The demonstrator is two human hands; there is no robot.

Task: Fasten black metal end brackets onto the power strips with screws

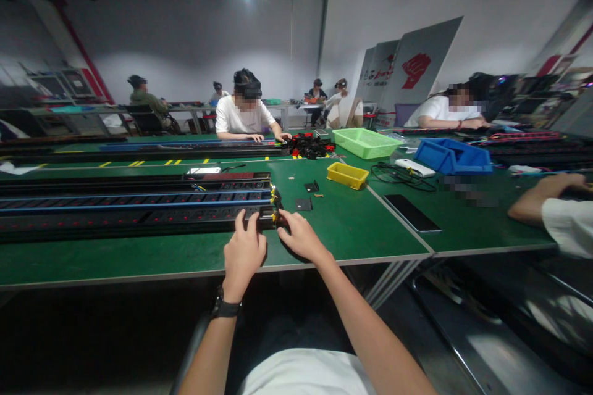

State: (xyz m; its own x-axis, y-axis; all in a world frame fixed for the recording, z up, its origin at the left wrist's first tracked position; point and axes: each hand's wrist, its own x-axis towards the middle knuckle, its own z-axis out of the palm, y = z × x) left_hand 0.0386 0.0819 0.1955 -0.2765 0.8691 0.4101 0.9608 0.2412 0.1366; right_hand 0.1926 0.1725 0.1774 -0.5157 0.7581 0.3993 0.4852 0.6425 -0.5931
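Several long black power strips [139, 210] lie side by side on the green table [352, 228], stretching to the left. My left hand [243, 253], with a dark watch on its wrist, rests on the nearest strip close to its right end, fingers curled over its top. At that strip's end, where yellow wires [274, 216] show, my right hand [299, 233] grips the end with its fingers closed. A small black end plate [303, 204] and another small black part [311, 186] lie on the table just beyond.
A yellow bin [347, 174], a green basket [365, 142] and a blue bin [451, 156] stand further back right. A black slab [412, 212] lies right of the table seam. A co-worker's arm [546, 200] rests at the right; other people sit opposite.
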